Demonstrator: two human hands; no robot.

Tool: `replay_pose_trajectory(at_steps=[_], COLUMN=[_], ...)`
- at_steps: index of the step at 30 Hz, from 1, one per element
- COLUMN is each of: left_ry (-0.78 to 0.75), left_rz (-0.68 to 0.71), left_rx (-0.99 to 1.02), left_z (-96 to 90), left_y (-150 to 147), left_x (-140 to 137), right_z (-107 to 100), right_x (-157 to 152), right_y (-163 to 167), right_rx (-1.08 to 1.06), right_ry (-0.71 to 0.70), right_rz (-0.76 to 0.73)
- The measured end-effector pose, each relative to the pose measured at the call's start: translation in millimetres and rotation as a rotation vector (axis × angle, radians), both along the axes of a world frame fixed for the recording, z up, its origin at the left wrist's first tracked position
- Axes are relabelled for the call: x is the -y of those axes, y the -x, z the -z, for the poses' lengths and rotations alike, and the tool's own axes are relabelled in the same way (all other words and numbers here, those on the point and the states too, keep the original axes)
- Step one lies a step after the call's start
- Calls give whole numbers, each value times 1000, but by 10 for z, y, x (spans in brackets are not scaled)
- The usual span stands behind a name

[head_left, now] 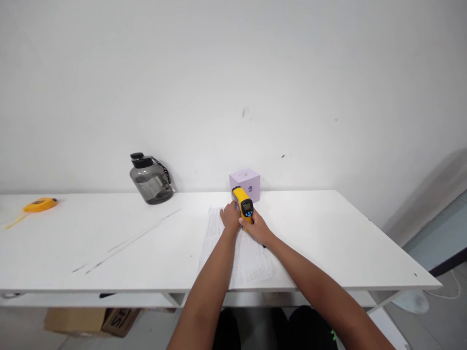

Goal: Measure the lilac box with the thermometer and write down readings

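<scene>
A yellow and black infrared thermometer (242,199), with a small screen and blue buttons facing me, is gripped by its handle in my right hand (258,228). My left hand (230,216) is just left of it, back upward, over the far part of a crumpled translucent wrapping sheet (251,262). The left fingers look bent, and the thermometer partly covers them; what they hold, if anything, is hidden. Right behind the thermometer, a lilac box (251,182) with a dark emblem stands against the wall.
A grey translucent water jug (151,182) with a black lid stands at the back left. Farther left lies an orange tape measure (41,204) with its yellow blade out. Dark marks streak the white table (138,257). A cardboard box (78,320) sits below the table.
</scene>
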State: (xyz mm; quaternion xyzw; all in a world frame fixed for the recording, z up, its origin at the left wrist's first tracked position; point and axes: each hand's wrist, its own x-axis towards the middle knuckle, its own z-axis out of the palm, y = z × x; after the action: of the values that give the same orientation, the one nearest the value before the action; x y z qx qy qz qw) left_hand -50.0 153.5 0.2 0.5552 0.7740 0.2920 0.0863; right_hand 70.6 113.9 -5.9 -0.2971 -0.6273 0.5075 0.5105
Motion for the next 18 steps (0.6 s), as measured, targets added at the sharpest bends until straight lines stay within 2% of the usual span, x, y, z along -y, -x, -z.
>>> replay_pose_trajectory(at_steps=[11, 18], left_ry=[-14, -51], left_rz=[-7, 5], left_rx=[13, -6], left_z=[43, 163], left_y=[13, 52], left_x=[-15, -100], right_z=[63, 21], right_x=[-48, -16], right_y=[-25, -44], right_rx=[91, 212], right_ry=[-2, -68], right_rz=[-18, 76])
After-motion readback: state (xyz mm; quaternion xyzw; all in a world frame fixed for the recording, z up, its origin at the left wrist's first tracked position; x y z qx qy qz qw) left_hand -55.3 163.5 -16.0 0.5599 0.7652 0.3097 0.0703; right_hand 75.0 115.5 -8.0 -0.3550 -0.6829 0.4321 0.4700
